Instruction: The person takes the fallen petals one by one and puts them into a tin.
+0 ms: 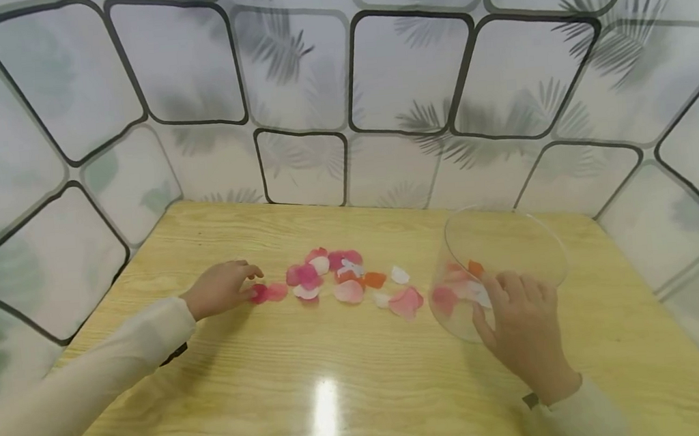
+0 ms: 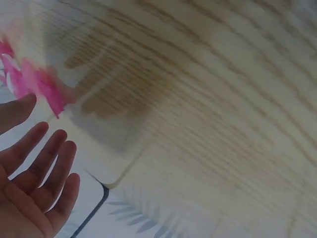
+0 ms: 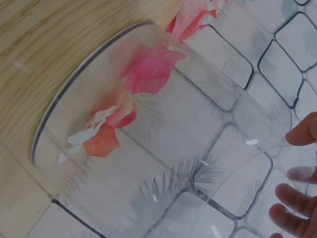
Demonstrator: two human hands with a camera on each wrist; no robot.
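My left hand [image 1: 222, 288] reaches low over the table at the left end of a spread of artificial petals [image 1: 349, 292]. Its fingers are loosely bent, with the fingertips right beside a dark pink petal [image 1: 259, 293]. In the left wrist view, the thumb overlaps the edge of bright pink petals [image 2: 44, 87], and the palm holds nothing. My right hand [image 1: 521, 328] grips the near rim of a clear round container [image 1: 565, 256], thumb and fingers on either side of the wall. Through that wall show pink, orange and white petals [image 3: 153, 69] near its bottom.
The light wooden table [image 1: 247, 404] bears a bright glare streak near its front. Patterned panels [image 1: 302, 167] with black outlines and leaf prints rise along its back and sides. Pink, white and orange petals lie between the left hand and the container.
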